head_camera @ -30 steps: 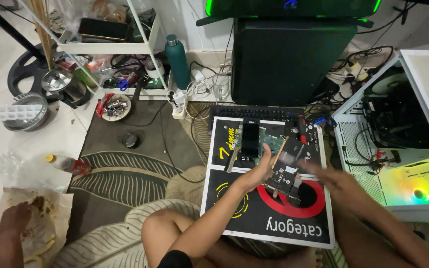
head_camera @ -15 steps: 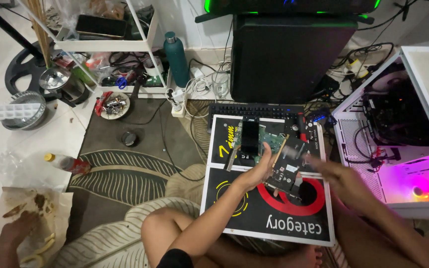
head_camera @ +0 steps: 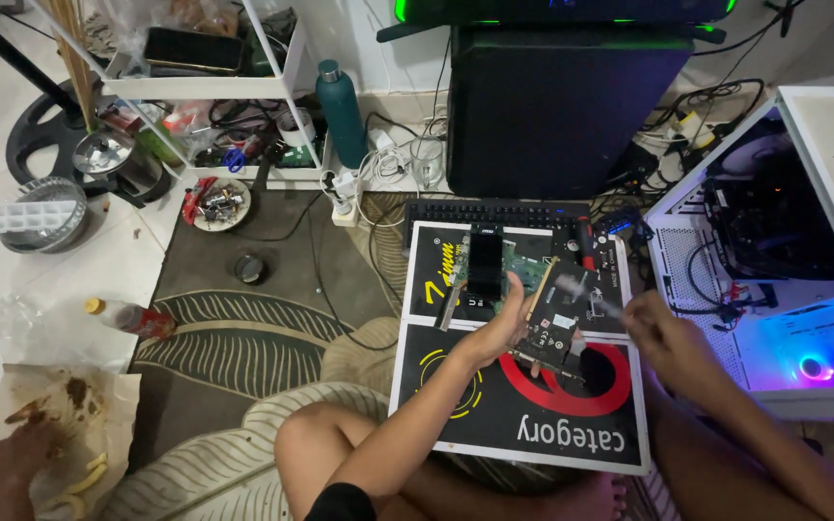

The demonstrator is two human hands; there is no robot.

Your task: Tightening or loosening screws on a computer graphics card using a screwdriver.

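Green circuit card (head_camera: pixel 554 314) is being pinched upright in the left hand (head_camera: pixel 499 333) over the black box (head_camera: pixel 523 415); a thin tool (head_camera: pixel 586 291) is being worked across it by the closed right hand (head_camera: pixel 663 333), cleaning seemingly midway.

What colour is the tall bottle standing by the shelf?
Dark teal bottle with a grey cap, seen in the head view.

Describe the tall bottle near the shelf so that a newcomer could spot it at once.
Start at the big black computer tower against the back wall. Just to its left, beside the white shelf unit, stands the teal bottle: upright, slim, with a grey cap, the tallest thing among the cables.
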